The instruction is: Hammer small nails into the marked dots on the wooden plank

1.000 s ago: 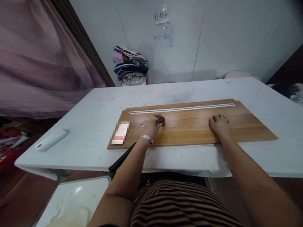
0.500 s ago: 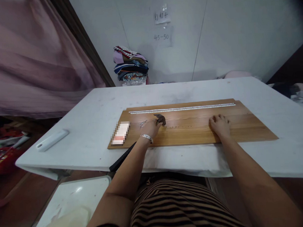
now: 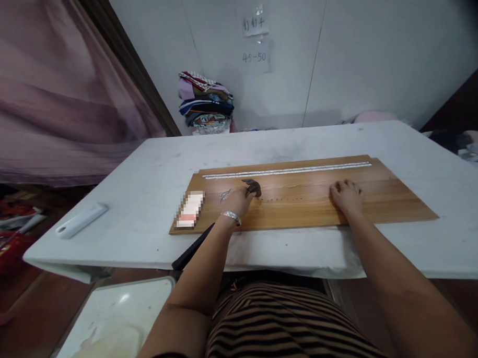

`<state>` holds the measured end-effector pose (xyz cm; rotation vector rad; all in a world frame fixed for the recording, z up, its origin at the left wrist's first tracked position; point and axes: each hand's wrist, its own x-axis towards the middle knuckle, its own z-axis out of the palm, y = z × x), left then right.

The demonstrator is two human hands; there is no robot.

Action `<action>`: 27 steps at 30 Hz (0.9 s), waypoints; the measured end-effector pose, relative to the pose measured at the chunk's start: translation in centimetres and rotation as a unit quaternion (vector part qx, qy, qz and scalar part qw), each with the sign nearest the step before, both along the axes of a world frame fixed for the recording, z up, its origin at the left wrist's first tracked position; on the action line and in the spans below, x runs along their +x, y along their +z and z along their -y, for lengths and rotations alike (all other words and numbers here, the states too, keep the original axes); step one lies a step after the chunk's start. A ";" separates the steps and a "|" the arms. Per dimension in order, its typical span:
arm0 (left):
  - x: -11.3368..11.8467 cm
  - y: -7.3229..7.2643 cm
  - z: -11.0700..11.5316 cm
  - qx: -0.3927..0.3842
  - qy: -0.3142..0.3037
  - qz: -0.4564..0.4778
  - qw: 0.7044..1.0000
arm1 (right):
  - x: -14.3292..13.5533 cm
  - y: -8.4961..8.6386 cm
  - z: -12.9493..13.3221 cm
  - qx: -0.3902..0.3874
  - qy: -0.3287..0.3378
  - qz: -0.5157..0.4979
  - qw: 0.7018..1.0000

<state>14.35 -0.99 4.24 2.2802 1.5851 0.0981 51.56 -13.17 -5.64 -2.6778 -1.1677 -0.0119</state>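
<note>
My left hand (image 3: pixel 238 201), with a silver bracelet at the wrist, is closed round the neck of a claw hammer, just below its dark metal head (image 3: pixel 254 188). The hammer's black handle (image 3: pixel 192 248) passes beneath my left forearm and sticks out over the table's front edge. My fingertips are partly hidden there. Under the hand lies a wooden board (image 3: pixel 396 205). A row of small dark nails or holes (image 3: pixel 287 199) runs rightward from the hammer head. Several loose nails (image 3: pixel 224 195) lie just left of my hand. Resting on the board's right half, my right hand (image 3: pixel 347 196) is empty, fingers apart and slightly bent.
White measuring strips (image 3: pixel 288 170) run along the board's far side. A blurred-out phone-like object (image 3: pixel 191 209) lies at its left end. On the white table (image 3: pixel 125 178) is a white cylinder-like object (image 3: pixel 81 221). Folded cloths (image 3: pixel 207 102) are stacked behind; a white stool (image 3: pixel 121 308) stands front left.
</note>
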 end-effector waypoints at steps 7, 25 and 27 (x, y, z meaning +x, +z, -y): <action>0.0 -0.4 0.2 0.013 -0.011 -0.004 1.000 | 0.2 -0.1 -0.1 -0.011 0.001 0.000 1.000; 0.1 -0.3 0.3 0.012 -0.006 -0.013 1.000 | -0.1 0.2 0.0 -0.007 -0.002 0.001 1.000; 0.1 -0.4 0.4 0.015 -0.011 -0.010 1.000 | -0.2 0.3 0.0 -0.008 0.000 0.002 1.000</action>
